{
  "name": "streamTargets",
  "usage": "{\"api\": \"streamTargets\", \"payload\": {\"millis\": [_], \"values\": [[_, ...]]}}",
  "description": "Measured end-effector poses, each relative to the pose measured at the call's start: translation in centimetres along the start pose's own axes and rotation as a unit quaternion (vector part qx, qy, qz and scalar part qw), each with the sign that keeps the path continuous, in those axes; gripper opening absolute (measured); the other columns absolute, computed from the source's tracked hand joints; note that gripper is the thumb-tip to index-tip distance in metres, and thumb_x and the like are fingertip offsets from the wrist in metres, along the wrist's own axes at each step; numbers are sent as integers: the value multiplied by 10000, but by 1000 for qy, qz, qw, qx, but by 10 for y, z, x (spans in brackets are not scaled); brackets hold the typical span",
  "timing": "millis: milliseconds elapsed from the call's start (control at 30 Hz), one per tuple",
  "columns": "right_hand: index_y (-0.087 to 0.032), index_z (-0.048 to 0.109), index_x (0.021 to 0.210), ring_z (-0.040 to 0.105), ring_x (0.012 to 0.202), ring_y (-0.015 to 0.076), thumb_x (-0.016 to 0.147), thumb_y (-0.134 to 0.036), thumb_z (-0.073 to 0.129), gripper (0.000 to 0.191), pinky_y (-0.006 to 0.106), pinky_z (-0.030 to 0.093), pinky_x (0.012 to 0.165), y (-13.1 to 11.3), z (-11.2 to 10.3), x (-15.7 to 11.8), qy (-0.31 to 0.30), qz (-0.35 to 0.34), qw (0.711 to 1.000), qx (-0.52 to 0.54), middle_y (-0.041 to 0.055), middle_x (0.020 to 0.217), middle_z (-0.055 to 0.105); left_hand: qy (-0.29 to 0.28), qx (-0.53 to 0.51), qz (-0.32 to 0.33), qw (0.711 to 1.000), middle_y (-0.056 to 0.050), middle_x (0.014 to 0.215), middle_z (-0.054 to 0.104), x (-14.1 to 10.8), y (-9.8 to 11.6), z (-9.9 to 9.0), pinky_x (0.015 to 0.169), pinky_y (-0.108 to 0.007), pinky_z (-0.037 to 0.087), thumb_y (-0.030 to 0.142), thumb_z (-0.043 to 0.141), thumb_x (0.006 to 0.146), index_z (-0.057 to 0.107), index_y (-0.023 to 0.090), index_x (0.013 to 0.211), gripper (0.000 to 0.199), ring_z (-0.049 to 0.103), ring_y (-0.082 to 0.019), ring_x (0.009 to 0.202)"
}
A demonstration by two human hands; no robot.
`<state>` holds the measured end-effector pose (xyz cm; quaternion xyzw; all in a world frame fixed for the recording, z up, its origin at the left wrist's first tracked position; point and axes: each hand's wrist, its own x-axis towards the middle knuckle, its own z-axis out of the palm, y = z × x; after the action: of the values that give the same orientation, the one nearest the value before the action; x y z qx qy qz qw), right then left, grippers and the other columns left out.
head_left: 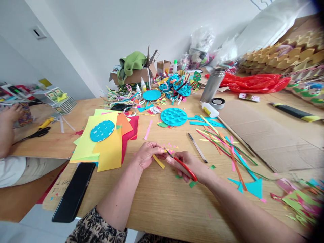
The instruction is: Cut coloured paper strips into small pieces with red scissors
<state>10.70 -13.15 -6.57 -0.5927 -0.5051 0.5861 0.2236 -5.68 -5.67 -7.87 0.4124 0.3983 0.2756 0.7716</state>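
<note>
Yellow strip (158,161) pinched in left hand (146,154); right hand (189,165) grips red scissors (181,163); cardboard box (134,76) holds green cloth (130,62).

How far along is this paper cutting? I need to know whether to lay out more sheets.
Done: small coloured snippets lie by the hands, and cut paper strips fan out to the right. In hand: the left hand holds a yellow strip while the right hand works red-handled scissors at it. Left: most of that strip is uncut, and the stacked sheets remain whole.
</note>
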Motion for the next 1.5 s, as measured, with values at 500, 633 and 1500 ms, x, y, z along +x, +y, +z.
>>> {"api": "streamTargets", "payload": {"millis": [500,633,1500], "values": [[-195,398,649,422,280,52,717,-645,594,496,145,326,262,3,2,1,18,6,1000,5,-62,433,496,-19,14,-6,1000,-86,664,710,-1,2,-2,626,-267,460,241,774,539,676,106,633,191,635,-154,598],[-196,394,628,421,278,55,716,-638,600,495,153,327,262,1,1,1,17,10,1000,7,-63,424,490,-22,27,-10,999,-89,672,713,-1,2,-5,622,-268,458,239,770,556,676,108,635,179,630,-151,581],[-184,435,691,498,319,77,766,-643,527,474,152,299,296,12,12,13,73,-36,993,82,-49,443,539,141,-149,116,972,-15,635,660,-4,-32,42,613,-245,408,247,751,584,643,140,631,159,553,-107,595]]}}
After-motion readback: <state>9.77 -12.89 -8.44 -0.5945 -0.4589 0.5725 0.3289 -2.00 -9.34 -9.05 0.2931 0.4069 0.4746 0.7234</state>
